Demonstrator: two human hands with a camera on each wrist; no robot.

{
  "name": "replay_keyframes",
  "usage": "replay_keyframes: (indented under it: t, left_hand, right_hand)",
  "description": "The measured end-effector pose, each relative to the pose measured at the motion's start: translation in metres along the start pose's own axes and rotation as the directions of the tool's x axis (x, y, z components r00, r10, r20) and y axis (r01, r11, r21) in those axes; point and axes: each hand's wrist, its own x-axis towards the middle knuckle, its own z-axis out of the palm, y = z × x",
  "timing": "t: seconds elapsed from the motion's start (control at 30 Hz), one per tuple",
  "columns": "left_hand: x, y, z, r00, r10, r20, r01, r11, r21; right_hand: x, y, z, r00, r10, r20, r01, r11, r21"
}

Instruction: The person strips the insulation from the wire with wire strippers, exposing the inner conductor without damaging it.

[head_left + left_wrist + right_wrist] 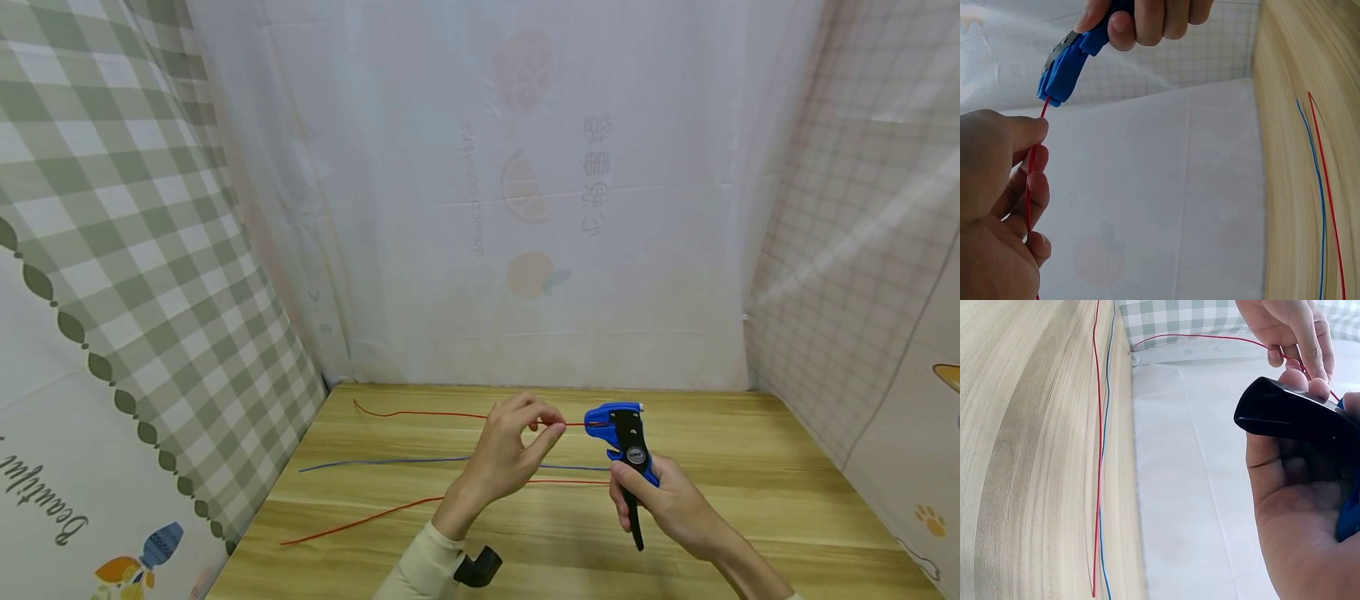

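Note:
A thin red wire [420, 413] is pinched between the thumb and fingertips of my left hand [506, 450]. Its right end goes into the nose of a blue and black wire stripper [624, 427]. My right hand [675, 508] grips the stripper by its handles, nose toward the left hand. In the left wrist view, the pinched wire [1029, 194] runs down across the left fingers, and a short stretch shows between thumb and stripper [1066, 72]. From the right wrist, a black handle [1297, 412] hides part of the right fingers. How far the wire enters is hidden.
On the wooden table [555, 567] lie a blue wire [375, 462] and a second red wire [352, 523], roughly side by side nearer me. Hanging sheets close off the back [420, 292] and both sides, the left one green-checked [150, 167].

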Motion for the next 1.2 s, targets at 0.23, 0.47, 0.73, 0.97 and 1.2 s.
replay_keyframes:
  t: [0.23,0.47,0.73,0.97,1.2]
  left_hand:
    - [0.0,0.001,0.0,1.0,0.009,-0.005,-0.009,1.0,0.006]
    - [0.0,0.001,0.0,1.0,0.006,-0.003,-0.005,1.0,0.016]
    - [0.0,0.001,0.002,1.0,0.004,-0.01,-0.004,1.0,0.004]
    - [0.001,-0.001,0.004,1.0,0.01,-0.022,-0.01,1.0,0.01]
    - [0.001,-0.003,0.006,0.999,0.013,-0.031,-0.013,1.0,0.015]
  right_hand:
    - [0.001,-0.002,0.004,0.999,0.031,-0.045,-0.032,0.999,-0.034]
    - [0.0,-0.005,0.008,0.989,0.093,-0.112,-0.101,0.993,-0.064]
    - [0.001,-0.007,0.012,0.982,0.104,-0.158,-0.117,0.99,-0.078]
    - [0.001,-0.005,0.016,0.982,0.052,-0.184,-0.07,0.993,-0.097]
    - [0.002,-0.005,0.018,0.979,0.03,-0.2,-0.05,0.994,-0.1]
